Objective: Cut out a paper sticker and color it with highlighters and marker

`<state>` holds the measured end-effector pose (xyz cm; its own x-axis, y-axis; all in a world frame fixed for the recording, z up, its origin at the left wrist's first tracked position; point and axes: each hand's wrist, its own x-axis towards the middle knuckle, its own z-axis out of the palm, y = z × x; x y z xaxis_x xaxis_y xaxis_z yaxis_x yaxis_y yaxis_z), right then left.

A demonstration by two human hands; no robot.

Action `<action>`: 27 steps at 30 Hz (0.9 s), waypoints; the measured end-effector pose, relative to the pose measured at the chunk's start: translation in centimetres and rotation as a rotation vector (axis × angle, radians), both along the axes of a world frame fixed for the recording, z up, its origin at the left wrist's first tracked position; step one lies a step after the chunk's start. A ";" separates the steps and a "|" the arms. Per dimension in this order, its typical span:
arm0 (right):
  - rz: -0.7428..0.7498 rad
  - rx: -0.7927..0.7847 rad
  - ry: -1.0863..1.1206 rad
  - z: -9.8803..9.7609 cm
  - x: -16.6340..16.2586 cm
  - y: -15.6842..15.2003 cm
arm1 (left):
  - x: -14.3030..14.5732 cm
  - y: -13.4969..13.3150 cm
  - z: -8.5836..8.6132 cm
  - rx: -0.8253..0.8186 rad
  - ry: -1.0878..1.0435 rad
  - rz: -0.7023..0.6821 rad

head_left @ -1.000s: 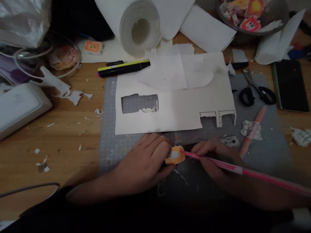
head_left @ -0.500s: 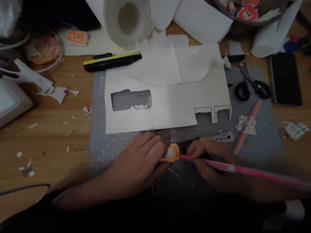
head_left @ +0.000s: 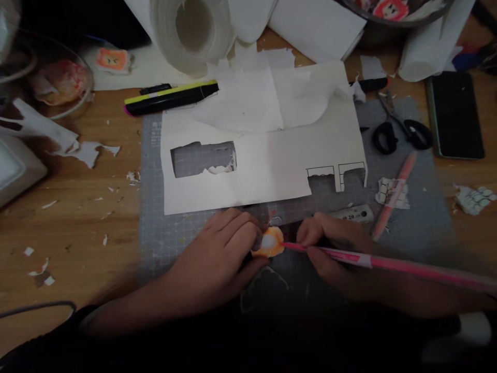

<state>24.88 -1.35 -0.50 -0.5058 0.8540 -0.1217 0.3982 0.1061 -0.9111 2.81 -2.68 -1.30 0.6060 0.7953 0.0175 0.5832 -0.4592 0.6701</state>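
Okay, so your left hand (head_left: 227,251) has its fingers pinched around the left end of a small orange-edged piece (head_left: 275,237) with a pale middle, just above the gray cutting mat (head_left: 155,228) and in front of you. Your right hand (head_left: 337,234) has its fingers closed in a pen grip near the front of a long pink marker (head_left: 411,266), and the tip meets the piece's right edge. Beyond your hands there's a white sheet (head_left: 267,176) with cutouts, lying on the mat. A ruler (head_left: 351,214) pokes out behind your right hand, an orange marker (head_left: 393,199) lies near it, and black-handled scissors (head_left: 385,138) sit farther back, beside a phone (head_left: 455,116) on your desk (head_left: 93,223).
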 end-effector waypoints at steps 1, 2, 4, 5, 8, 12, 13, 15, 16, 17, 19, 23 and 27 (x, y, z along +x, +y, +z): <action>-0.005 -0.014 0.011 0.0 0.0 0.0 | 0.0 0.0 0.0 0.000 0.005 -0.004; -0.027 -0.023 0.017 0.0 0.0 0.0 | 0.0 0.0 0.0 0.001 0.006 -0.003; -0.068 -0.034 0.020 0.0 0.0 0.1 | 0.0 0.0 0.0 0.003 0.003 -0.001; -0.049 -0.048 0.029 0.1 0.0 0.1 | 0.0 0.0 0.0 0.000 0.001 0.000; -0.012 -0.083 0.042 0.8 0.0 0.6 | 0.0 0.1 0.0 -0.015 -0.008 0.002; 0.039 -0.143 -0.076 1.8 0.0 1.2 | 0.0 0.1 -0.1 -0.011 -0.002 -0.004; 0.083 -0.164 -0.069 1.8 0.0 1.3 | 0.0 0.1 -0.1 -0.006 0.002 -0.007; 0.038 -0.146 -0.001 1.4 0.1 1.1 | 0.0 0.1 0.1 0.001 0.008 -0.012; -0.008 -0.130 0.023 1.1 0.1 1.0 | 0.0 0.1 0.2 -0.005 0.017 -0.017; -0.038 -0.118 0.036 0.9 0.2 0.9 | 0.0 0.1 0.3 -0.017 0.030 -0.022; -0.018 -0.119 0.047 0.6 0.2 0.9 | 0.0 0.1 0.5 -0.056 0.056 -0.033; -0.021 -0.179 -0.032 1.3 -0.1 1.3 | 0.0 0.1 0.8 -0.074 0.068 -0.038; 0.021 -0.182 -0.059 1.8 -0.3 1.6 | 0.0 0.1 0.6 -0.045 0.068 -0.042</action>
